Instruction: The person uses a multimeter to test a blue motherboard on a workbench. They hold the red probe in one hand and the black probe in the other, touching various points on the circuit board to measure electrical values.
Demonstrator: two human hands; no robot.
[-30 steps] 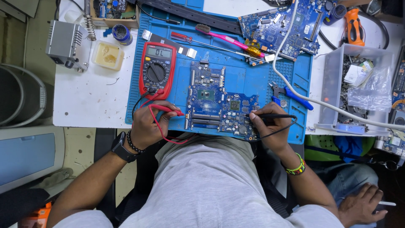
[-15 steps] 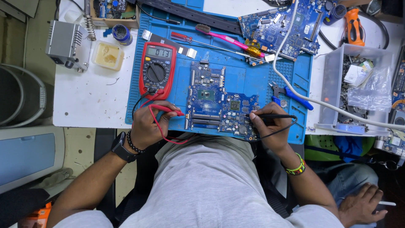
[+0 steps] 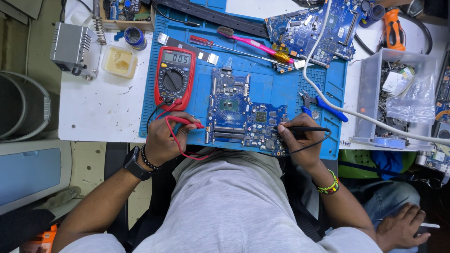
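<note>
A blue circuit board (image 3: 243,112) lies on a blue work mat (image 3: 281,84). My left hand (image 3: 165,138) grips a red test probe (image 3: 187,122) whose tip touches the board's left edge. My right hand (image 3: 300,143) grips a black test probe (image 3: 307,129) laid at the board's lower right corner. Red and black leads run from both probes to a red multimeter (image 3: 174,77) at the mat's left side, its dial and screen facing up.
A second blue board (image 3: 314,26), a pink toothbrush (image 3: 253,43), a red screwdriver (image 3: 206,43) and blue-handled pliers (image 3: 326,105) lie on the mat. A soldering station (image 3: 72,49) stands left, a clear parts bin (image 3: 398,93) right. Another person's hand (image 3: 403,229) rests lower right.
</note>
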